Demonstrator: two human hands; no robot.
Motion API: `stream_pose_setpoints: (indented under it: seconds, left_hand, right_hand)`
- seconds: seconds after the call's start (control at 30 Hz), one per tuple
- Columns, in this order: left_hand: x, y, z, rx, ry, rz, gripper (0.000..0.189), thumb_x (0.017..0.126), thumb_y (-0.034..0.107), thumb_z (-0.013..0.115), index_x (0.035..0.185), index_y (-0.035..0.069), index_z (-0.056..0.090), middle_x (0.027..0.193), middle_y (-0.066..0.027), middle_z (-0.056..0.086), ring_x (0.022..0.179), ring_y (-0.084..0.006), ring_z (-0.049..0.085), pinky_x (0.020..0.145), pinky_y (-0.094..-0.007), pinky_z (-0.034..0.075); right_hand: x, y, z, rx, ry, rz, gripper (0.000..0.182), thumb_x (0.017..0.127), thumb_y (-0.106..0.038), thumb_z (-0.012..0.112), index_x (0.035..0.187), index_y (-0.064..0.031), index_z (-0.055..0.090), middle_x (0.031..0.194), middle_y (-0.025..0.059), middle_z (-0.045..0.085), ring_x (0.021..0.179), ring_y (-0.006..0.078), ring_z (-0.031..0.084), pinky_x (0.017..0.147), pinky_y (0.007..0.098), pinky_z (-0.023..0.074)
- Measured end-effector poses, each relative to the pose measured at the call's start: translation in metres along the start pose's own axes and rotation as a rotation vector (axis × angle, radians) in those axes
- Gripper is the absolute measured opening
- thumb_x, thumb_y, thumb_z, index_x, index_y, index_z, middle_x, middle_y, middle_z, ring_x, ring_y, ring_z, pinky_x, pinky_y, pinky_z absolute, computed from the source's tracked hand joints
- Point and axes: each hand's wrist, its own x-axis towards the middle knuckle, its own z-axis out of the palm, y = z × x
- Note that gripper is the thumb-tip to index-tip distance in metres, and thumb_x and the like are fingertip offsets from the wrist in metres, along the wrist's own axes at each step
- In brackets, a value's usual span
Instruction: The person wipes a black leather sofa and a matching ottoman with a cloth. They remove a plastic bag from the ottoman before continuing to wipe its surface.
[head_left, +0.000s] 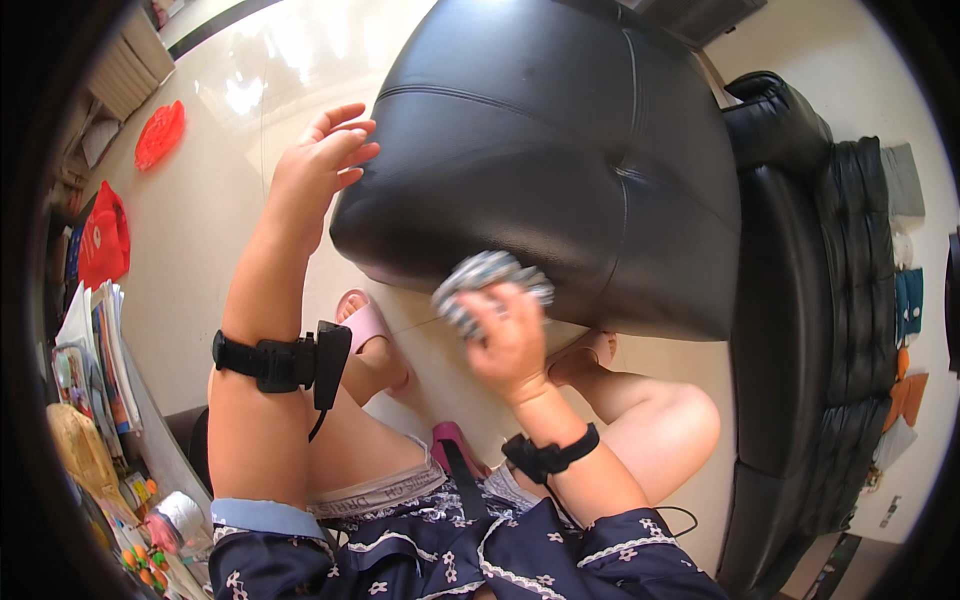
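Note:
A large black leather ottoman (525, 142) with stitched seams and a tufted dimple stands on the floor before me. My right hand (506, 341) grips a bunched striped cloth (487, 274) at the ottoman's near edge. Both are blurred, and I cannot tell whether the cloth presses on the leather. My left hand (326, 154) is at the ottoman's left side, its fingers loosely bent and apart, holding nothing. Whether those fingertips touch the leather is unclear. Black straps with small devices circle both forearms.
A black leather sofa (780, 300) runs along the right. Red plastic bags (160, 135) lie on the glossy tile floor (210, 225) at left. Near my left elbow, a cluttered table (169, 435) bears papers (112, 352) and a spool of white string (176, 517). My slippered feet are below the ottoman.

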Motion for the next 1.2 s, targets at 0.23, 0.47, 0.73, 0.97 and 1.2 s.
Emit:
stream_pose_setpoints:
  seconds: [0.23,0.47,0.73,0.97,1.2]
  left_hand:
    - [-0.010,0.002,-0.009,-0.038,0.015,0.048,0.047,0.090,0.025,0.057,0.133,0.007,0.054,0.125,-0.0084,0.061,0.109,-0.0162,0.061,0.092,-0.0305,0.043]
    - [-0.011,0.015,-0.010,-0.081,0.026,0.145,0.047,0.091,0.025,0.056,0.134,0.005,0.053,0.127,-0.0113,0.060,0.113,-0.0192,0.060,0.096,-0.0322,0.043]
    - [-0.008,0.009,-0.033,-0.081,0.124,0.126,0.044,0.089,0.023,0.060,0.130,0.007,0.056,0.122,-0.0077,0.063,0.109,-0.0157,0.061,0.094,-0.0313,0.043]
    - [-0.007,0.009,-0.062,-0.087,0.220,0.176,0.042,0.090,0.022,0.058,0.129,0.007,0.056,0.122,-0.0068,0.062,0.105,-0.0145,0.061,0.092,-0.0305,0.043]
    - [0.000,0.006,-0.073,-0.103,0.260,0.190,0.041,0.089,0.019,0.057,0.128,0.005,0.056,0.118,-0.0073,0.064,0.101,-0.0136,0.061,0.089,-0.0289,0.044]
  right_hand:
    - [0.045,0.026,-0.073,0.045,0.319,0.000,0.050,0.070,0.004,0.062,0.119,-0.0051,0.063,0.120,0.0149,0.060,0.115,0.0331,0.055,0.099,0.0407,0.0441]
    - [0.088,0.094,-0.058,-0.460,0.385,0.267,0.061,0.077,-0.010,0.064,0.136,-0.0096,0.051,0.130,0.0152,0.056,0.115,0.0348,0.053,0.100,0.0455,0.0390]
    - [0.122,-0.049,0.048,-0.098,0.057,-0.425,0.041,0.081,-0.009,0.057,0.119,-0.0193,0.065,0.124,0.0082,0.059,0.109,0.0309,0.053,0.096,0.0445,0.0421]
    - [0.215,0.024,0.008,-0.211,0.016,-0.438,0.036,0.079,-0.002,0.057,0.113,-0.0107,0.066,0.113,0.0156,0.065,0.109,0.0334,0.060,0.096,0.0435,0.0465]
    - [0.266,0.086,0.025,-0.113,0.054,-0.180,0.044,0.082,-0.010,0.065,0.126,-0.0095,0.059,0.122,0.0158,0.062,0.117,0.0359,0.056,0.102,0.0428,0.0425]
